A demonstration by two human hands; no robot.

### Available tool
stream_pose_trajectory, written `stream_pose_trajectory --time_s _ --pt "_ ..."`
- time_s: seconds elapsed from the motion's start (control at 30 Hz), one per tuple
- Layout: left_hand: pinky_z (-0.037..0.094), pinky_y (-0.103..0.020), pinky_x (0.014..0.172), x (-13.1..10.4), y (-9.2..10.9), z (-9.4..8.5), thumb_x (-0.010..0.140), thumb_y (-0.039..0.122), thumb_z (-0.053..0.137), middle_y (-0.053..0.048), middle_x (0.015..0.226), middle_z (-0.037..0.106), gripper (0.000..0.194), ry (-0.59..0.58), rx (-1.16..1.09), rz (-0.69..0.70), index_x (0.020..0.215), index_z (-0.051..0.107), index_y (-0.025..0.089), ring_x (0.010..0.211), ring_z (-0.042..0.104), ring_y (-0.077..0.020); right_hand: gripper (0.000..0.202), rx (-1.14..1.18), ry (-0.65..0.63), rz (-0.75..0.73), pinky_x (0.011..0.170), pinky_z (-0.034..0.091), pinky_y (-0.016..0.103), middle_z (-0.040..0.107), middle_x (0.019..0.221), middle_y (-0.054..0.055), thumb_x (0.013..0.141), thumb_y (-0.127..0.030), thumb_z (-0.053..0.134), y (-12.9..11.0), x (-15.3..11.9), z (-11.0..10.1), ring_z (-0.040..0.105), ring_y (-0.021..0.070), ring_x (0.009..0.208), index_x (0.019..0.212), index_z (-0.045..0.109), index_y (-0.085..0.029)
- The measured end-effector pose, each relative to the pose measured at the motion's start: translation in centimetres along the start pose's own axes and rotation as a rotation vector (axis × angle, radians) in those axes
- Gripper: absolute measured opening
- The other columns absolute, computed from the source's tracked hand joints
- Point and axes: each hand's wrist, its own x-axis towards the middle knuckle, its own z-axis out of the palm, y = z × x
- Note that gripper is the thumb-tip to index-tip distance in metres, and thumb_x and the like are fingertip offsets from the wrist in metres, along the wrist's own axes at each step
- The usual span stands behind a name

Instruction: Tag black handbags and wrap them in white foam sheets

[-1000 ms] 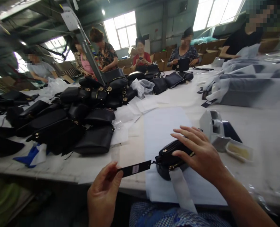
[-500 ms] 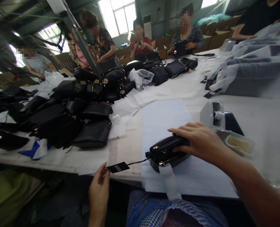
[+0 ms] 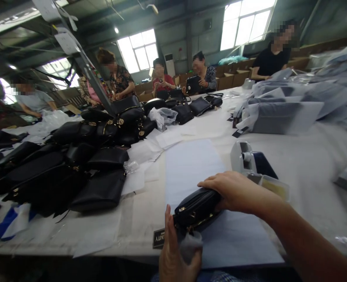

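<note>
A small black zippered bag (image 3: pixel 195 208) with gold hardware is tilted over a pale sheet (image 3: pixel 196 156) on the table. My right hand (image 3: pixel 234 192) grips its far right end, thumb on the near side and fingers over the top. At the other end, my left hand (image 3: pixel 175 250) is cupped against the bag, fingers pointing up and thumb apart. A crumpled translucent wrap (image 3: pixel 191 244) hangs from the bag between that thumb and the fingers. Partly hidden behind my left fingers is a black hang tag (image 3: pixel 158 238) with light lettering.
Many black bags (image 3: pixel 99 190) are heaped on the left. Paper sheets (image 3: pixel 145 150) lie beside them. On the right stand a white dispenser-like device (image 3: pixel 240 156), a clear plastic box (image 3: pixel 274 188) and wrapped bags (image 3: pixel 281 115). Several co-workers, one in red (image 3: pixel 163 82), are across the table.
My left hand has let go of the hang tag and moved right to the bag's near end. The view has shifted, and my right hand keeps its grip.
</note>
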Motion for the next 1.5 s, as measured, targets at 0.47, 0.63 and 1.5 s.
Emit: stream_pose_trajectory --time_s 0.47,0.63,1.5 --pt "0.055 -0.028 0.072 10.9 -3.8 -10.5 0.068 0.027 0.074 -0.001 0.095 0.075 0.067 -0.435 0.345 0.272 0.132 0.056 0.041 0.082 0.071 -0.0238 0.059 -0.005 0.343 0.048 0.093 0.054 0.037 0.065 0.128 -0.001 0.076 -0.007 0.058 1.5 -0.7 2.1 0.064 0.0220 0.112 0.130 0.059 -0.031" --pt "0.053 -0.029 0.080 16.4 -3.6 -9.3 0.074 0.007 0.064 -0.005 0.106 0.071 0.074 -0.462 0.528 0.401 0.139 0.048 0.036 0.093 0.068 -0.0231 0.070 -0.119 0.619 0.098 0.107 0.045 0.047 0.054 0.142 0.002 0.077 0.005 0.042 2.3 0.0 7.3 0.048 0.0244 0.131 0.140 0.050 -0.026" --pt "0.035 -0.058 0.111 13.6 -4.2 4.2 0.087 0.037 0.063 -0.008 0.162 0.015 0.064 -0.293 0.323 0.536 0.146 0.038 0.031 0.147 0.014 -0.0358 0.030 -0.265 0.854 0.626 0.105 0.044 0.051 0.066 0.126 0.010 0.093 -0.023 0.052 7.4 -12.5 10.4 0.054 0.0271 0.125 0.119 0.066 -0.020"
